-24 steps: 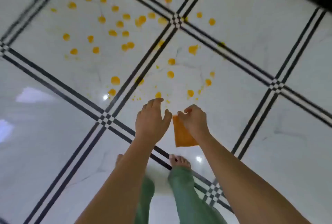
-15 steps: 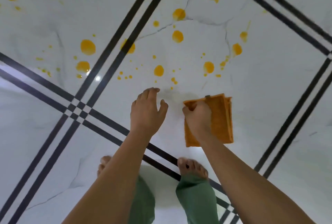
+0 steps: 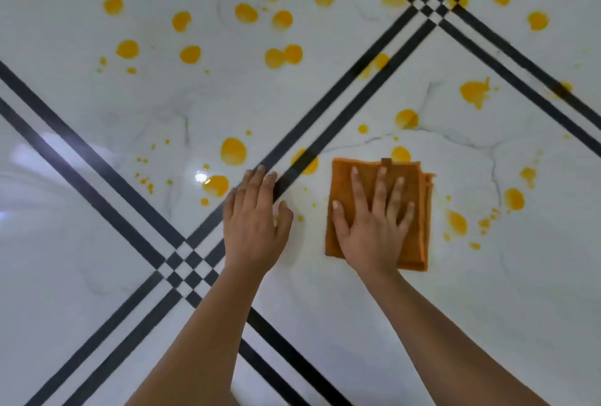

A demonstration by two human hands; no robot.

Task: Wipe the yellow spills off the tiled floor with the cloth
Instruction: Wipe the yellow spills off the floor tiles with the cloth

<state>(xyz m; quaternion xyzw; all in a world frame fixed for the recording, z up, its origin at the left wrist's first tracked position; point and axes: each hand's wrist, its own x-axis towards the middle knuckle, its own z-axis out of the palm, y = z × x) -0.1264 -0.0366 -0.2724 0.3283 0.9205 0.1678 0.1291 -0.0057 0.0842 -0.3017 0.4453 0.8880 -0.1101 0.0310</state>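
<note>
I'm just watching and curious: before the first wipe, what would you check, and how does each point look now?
1. Right hand flat on the folded orange cloth: ok.
2. Cloth flat on the tiled floor: ok.
3. Left hand off the cloth, beside it: ok.
4. Left hand clear of droplets: cannot tell.
5. Nearest yellow spill at the cloth's far edge: ok.
6. Spills wiped: not ok, many left.

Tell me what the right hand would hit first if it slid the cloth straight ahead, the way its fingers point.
The right hand, flat on the orange cloth, points up the picture. The cloth's leading edge would first meet the yellow spill just beyond it, which it already seems to touch.
</note>
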